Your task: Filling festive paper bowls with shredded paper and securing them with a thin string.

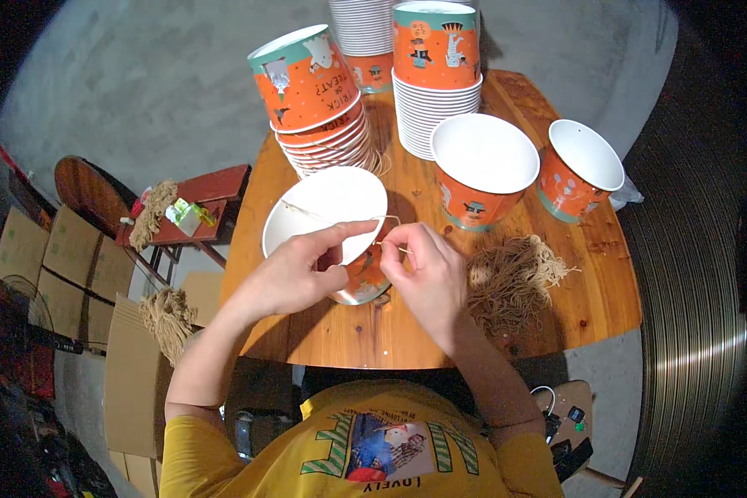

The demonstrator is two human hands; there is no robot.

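A white-lined orange paper bucket (324,195) lies tilted on the table before me, its mouth turned up and to the left. My left hand (295,274) is over its near rim, index finger stretched out towards a thin tan cord (388,217) and thumb apart from it; the other fingers are curled and partly hidden. Thumb and finger of my right hand (427,278) pinch the cord beside the bucket's right side. Part of the cord lies inside the bucket, and a small loop stands up at the rim between my hands.
Right of my hands lies a bundle of tan cords (515,286) on the wooden table (593,290). Behind stand two upright buckets (485,153) (581,166), an inverted corded stack (307,83) and another inverted stack (436,91). More cord bundles (168,319) hang at left, near cardboard boxes (66,257).
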